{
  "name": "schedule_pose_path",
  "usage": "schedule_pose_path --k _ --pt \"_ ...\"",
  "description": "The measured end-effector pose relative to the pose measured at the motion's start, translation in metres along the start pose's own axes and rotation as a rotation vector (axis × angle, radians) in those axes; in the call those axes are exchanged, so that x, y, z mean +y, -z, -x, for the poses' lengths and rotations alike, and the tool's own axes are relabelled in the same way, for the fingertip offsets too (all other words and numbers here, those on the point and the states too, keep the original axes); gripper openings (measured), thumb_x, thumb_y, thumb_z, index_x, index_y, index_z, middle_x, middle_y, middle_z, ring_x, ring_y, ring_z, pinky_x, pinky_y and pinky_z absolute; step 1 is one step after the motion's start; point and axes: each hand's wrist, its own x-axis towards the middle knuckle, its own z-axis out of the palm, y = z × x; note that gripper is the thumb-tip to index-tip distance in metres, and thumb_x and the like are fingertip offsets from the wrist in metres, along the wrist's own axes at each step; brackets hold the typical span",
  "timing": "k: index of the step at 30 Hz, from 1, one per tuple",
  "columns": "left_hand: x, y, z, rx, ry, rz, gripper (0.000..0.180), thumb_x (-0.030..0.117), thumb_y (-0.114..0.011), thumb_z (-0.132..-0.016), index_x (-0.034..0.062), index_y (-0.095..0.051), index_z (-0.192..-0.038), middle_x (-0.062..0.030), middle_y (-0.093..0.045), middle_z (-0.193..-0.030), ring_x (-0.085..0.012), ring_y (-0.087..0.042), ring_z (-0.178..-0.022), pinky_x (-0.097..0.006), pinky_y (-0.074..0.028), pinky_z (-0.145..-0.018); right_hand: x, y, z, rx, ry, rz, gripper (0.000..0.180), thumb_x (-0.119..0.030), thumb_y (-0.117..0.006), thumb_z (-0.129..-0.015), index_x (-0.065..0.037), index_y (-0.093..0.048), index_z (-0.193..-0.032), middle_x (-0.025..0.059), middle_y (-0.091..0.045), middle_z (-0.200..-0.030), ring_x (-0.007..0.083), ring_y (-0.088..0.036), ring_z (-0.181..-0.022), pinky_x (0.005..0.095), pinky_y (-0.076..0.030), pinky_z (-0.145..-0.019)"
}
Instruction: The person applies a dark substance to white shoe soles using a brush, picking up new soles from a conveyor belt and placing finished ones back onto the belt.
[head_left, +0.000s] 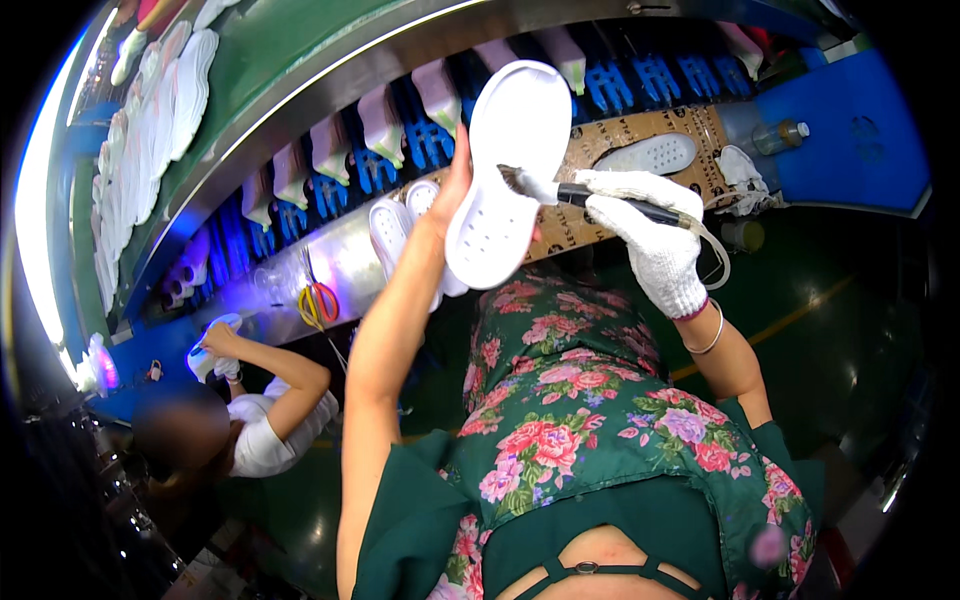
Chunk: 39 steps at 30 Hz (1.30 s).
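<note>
Running across the upper field, beyond the fingers of both hands, is a curved metal conveyor line [330,75] carrying a row of blue moulded holders [430,140] with pale shoe lasts [382,122] standing on them. Below it sits the shiny metal tabletop [345,262], partly covered by a brown printed cardboard sheet [640,125] on which a grey perforated insole [655,153] lies flat, just beyond the right fingers.

The large white moulded shoe sole [505,175] is raised above the tabletop, tilted, its inner face toward the camera. The bare left hand [455,185] supports it from the left edge; its fingers are largely hidden behind the sole, wrapped in a hold on it. The right hand [650,225], in a white knitted glove, has its fingers closed around the dark handle of a small brush [560,190], whose bristles touch the sole's middle.

Two further white soles [395,225] lie on the tabletop beneath the left fingers. Yellow-and-red-handled scissors [318,300] rest left of them.

A second person's hand [215,340] grips a white item at far left.
</note>
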Motion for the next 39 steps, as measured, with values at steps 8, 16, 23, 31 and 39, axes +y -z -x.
schedule_pose_path --k 8,16,23,31,39 --pt "-0.062 0.005 -0.013 0.202 -0.304 -0.087 0.065 0.045 -0.049 -0.106 0.0026 -0.04 -0.154 -0.0162 -0.046 -0.156 -0.032 -0.051 -0.138 -0.052 -0.038 -0.119 0.008 0.009 -0.025 -0.117 0.319 0.233 0.019 0.0 -0.08 -0.082 0.0 -0.08 -0.101 0.0127 -0.079 -0.098 0.02 -0.074 -0.091 0.0303 -0.058 -0.082" --pt "-0.064 -0.03 0.0 0.235 -0.445 0.307 0.074 0.058 -0.046 -0.103 0.0042 -0.042 -0.154 -0.0213 -0.054 -0.148 -0.0392 -0.053 -0.136 -0.058 -0.047 -0.11 -0.005 0.01 -0.009 -0.245 0.371 0.425 0.022 -0.014 -0.084 -0.08 -0.013 -0.081 -0.102 0.0096 -0.078 -0.1 0.0269 -0.075 -0.09 0.036 -0.059 -0.081" --pt "-0.076 -0.036 0.0 -0.017 -0.571 0.323 0.09 0.06 -0.066 -0.089 0.0078 -0.037 -0.156 -0.0216 -0.051 -0.145 -0.0417 -0.054 -0.13 -0.057 -0.049 -0.106 -0.026 -0.002 0.0 -0.131 0.445 0.357 0.025 -0.008 -0.083 -0.075 -0.007 -0.08 -0.1 0.0104 -0.076 -0.089 0.025 -0.073 -0.077 0.0346 -0.056 -0.069" --pt "-0.075 -0.076 -0.019 0.318 -0.694 0.46 0.091 0.08 -0.06 -0.085 0.0142 -0.048 -0.147 -0.0182 -0.06 -0.133 -0.031 -0.061 -0.119 -0.049 -0.054 -0.103 -0.022 -0.014 -0.004 -0.161 0.434 0.41 0.029 -0.006 -0.08 -0.078 -0.008 -0.08 -0.107 0.0121 -0.077 -0.103 0.0279 -0.074 -0.093 0.0389 -0.057 -0.083" --pt "-0.097 -0.052 -0.029 0.409 -0.756 0.345 0.088 0.079 -0.058 -0.087 0.0132 -0.048 -0.146 -0.0152 -0.06 -0.132 -0.0284 -0.061 -0.119 -0.048 -0.053 -0.103 -0.023 -0.035 -0.027 -0.068 0.65 0.472 0.038 -0.008 -0.074 -0.081 -0.008 -0.076 -0.12 0.0136 -0.074 -0.121 0.0302 -0.07 -0.11 0.0431 -0.053 -0.097"
